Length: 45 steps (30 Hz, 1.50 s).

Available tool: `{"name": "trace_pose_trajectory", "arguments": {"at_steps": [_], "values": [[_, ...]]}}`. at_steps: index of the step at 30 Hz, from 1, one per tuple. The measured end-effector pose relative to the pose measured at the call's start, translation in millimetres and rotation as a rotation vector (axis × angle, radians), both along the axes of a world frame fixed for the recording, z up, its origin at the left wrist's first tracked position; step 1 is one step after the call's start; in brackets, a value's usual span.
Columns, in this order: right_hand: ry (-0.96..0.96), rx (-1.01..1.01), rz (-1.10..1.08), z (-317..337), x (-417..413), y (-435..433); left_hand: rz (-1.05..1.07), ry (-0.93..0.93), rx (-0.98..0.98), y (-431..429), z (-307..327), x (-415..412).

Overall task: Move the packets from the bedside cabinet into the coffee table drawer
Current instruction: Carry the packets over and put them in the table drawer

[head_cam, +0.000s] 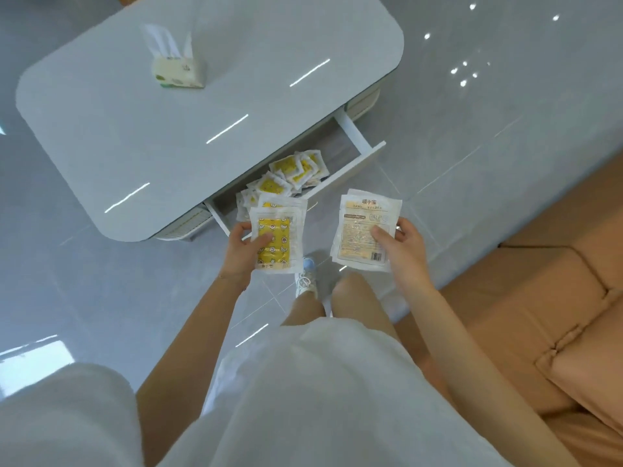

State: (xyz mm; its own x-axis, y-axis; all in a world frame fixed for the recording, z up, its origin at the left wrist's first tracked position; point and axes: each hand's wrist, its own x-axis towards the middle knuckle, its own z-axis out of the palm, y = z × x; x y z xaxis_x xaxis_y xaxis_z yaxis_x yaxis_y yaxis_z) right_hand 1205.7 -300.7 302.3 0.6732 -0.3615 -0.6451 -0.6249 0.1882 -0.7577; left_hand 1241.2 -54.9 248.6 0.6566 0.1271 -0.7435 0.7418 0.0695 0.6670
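Standing over the grey counter (168,136), we hold packets in both hands above the floor, just short of the open drawer (350,163). Our left hand (247,246) is clamped on a small stack of packets (278,239) showing their yellow printed faces — thumb across the front, fingers behind — and the stack rises from the hand toward 12 o'clock, its top edge overlapping the drawer's near corner in our view. Our right hand (403,246) grips a second stack (365,230) turned back-side up, pale with printed text and a barcode; the thumb presses on its face and the stack fans out from the hand toward 11 o'clock. The two stacks are apart, with bare floor between them.

Inside the drawer, at 12 o'clock from the left hand, lies a loose heap of packets (293,171) — yellow-and-white, tumbled over one another from the drawer's near-left end toward its middle. The drawer's far right end is bare wood. A tissue pack (177,70) sits on the counter at 11 o'clock, well away. A tan sofa (546,291) lies at 3 o'clock.
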Motion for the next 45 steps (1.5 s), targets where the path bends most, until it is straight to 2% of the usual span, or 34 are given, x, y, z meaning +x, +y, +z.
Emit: {"name": "trace_pose_trajectory", "arguments": {"at_steps": [8, 12, 15, 19, 23, 26, 29, 31, 34, 38, 42, 45], "values": [[0.067, -0.025, 0.262, -27.4, 117.6, -40.5, 0.259, 0.080, 0.017, -37.6, -28.3, 48.5], [0.091, -0.027, 0.361, -59.5, 170.0, -47.6, 0.446, 0.125, -0.068, -44.8, -56.5, 62.1], [0.158, -0.007, 0.337, -108.5, 207.1, -42.9, 0.584, 0.181, -0.111, -41.9, -101.3, 75.2], [0.240, 0.012, 0.299, -218.7, 254.4, -18.9, 0.657, 0.213, -0.096, -24.2, -194.0, 108.2], [0.292, 0.033, 0.326, -340.2, 289.0, 18.0, 0.559, 0.100, 0.045, 2.6, -293.4, 149.9], [0.297, -0.005, 0.387, -414.1, 306.5, 42.0, 0.452, 0.102, 0.146, 17.4, -353.9, 175.8], [0.275, -0.051, 0.396, -465.0, 317.4, 58.2, 0.345, 0.132, 0.279, 22.4, -403.2, 189.7], [0.250, -0.158, 0.425, -485.9, 321.3, 64.3, 0.271, 0.138, 0.376, 20.5, -428.6, 194.0], [0.162, -0.325, 0.553, -500.6, 325.4, 69.6, 0.184, 0.133, 0.499, 17.0, -445.8, 199.6], [0.091, -0.491, 0.726, -498.9, 324.3, 67.7, 0.155, 0.141, 0.599, 9.0, -433.3, 202.2], [0.122, -0.580, 0.880, -464.0, 316.3, 60.2, 0.060, 0.267, 0.678, 4.3, -397.0, 187.4], [0.009, -0.726, 1.078, -409.2, 306.5, 54.5, -0.040, 0.243, 0.711, 0.4, -350.4, 168.7]]}}
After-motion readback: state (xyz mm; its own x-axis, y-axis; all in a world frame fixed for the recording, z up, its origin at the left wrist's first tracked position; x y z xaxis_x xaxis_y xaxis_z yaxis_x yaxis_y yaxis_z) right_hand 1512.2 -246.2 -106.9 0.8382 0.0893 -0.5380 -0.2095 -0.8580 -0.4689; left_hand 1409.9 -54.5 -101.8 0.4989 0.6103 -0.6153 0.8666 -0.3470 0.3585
